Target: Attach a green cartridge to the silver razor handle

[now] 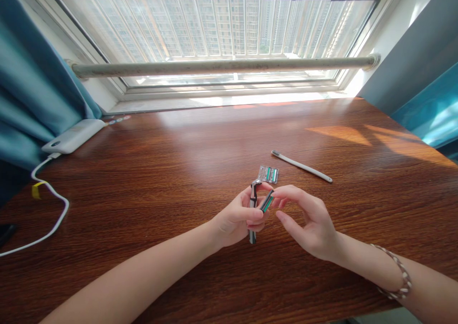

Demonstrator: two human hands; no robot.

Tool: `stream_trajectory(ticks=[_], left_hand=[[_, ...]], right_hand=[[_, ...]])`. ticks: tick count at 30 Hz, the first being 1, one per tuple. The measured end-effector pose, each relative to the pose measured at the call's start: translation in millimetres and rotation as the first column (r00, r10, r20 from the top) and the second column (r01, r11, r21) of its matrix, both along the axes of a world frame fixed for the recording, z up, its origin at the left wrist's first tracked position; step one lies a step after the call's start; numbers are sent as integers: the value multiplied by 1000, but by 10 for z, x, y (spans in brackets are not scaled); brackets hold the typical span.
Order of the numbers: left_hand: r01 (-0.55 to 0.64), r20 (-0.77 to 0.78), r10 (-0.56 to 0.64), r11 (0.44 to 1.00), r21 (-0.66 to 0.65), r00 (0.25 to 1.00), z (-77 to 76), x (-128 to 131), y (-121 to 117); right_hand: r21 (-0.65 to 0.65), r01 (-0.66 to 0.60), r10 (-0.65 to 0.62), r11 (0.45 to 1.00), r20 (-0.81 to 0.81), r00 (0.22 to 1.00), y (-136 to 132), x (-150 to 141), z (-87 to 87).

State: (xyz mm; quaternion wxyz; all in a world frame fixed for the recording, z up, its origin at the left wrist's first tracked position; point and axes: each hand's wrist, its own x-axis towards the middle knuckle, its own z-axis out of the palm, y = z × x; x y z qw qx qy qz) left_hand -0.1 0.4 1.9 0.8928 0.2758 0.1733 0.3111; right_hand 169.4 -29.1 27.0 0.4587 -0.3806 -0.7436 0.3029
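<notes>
My left hand (238, 218) is closed around a black and silver razor handle (253, 202), which stands nearly upright in its fingers. Between the thumb and fingers of that hand sits a razor blade cartridge (266, 202), tilted, with a green strip along it. My right hand (310, 216) is just to the right, its index fingertip at the cartridge's upper end and its thumb held apart below. Just beyond the hands lies a clear plastic case (268, 174) with green-striped blade cartridges in it.
A white toothbrush (302, 165) with dark bristles lies on the brown wooden table (200, 142). At the left are a white power bank (75, 135) and its white cable (64, 209). A horizontal pipe (222, 67) crosses in front of the window; blue curtains (32, 71) hang at the side.
</notes>
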Motion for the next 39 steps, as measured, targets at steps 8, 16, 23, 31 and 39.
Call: stream_trajectory(ticks=[8, 16, 23, 31, 39], left_hand=[[2, -19, -2, 1000, 7, 1000, -2, -5, -1], [-39, -76, 43, 998, 55, 996, 26, 17, -18], [-121, -197, 147, 983, 138, 969, 69, 49, -47], [-246, -293, 350, 909, 337, 890, 42, 42, -62], [-242, -148, 283, 940, 241, 948, 8, 45, -45]], right_hand=[[-8, 29, -29, 1000, 1, 1000, -9, -4, -6], [-117, 66, -78, 991, -107, 991, -18, -33, -66], [-238, -15, -25, 971, -163, 986, 3, -33, -81], [-423, -178, 12, 889, -366, 931, 29, -70, -100], [-478, -245, -85, 844, -569, 818, 179, 6, -141]])
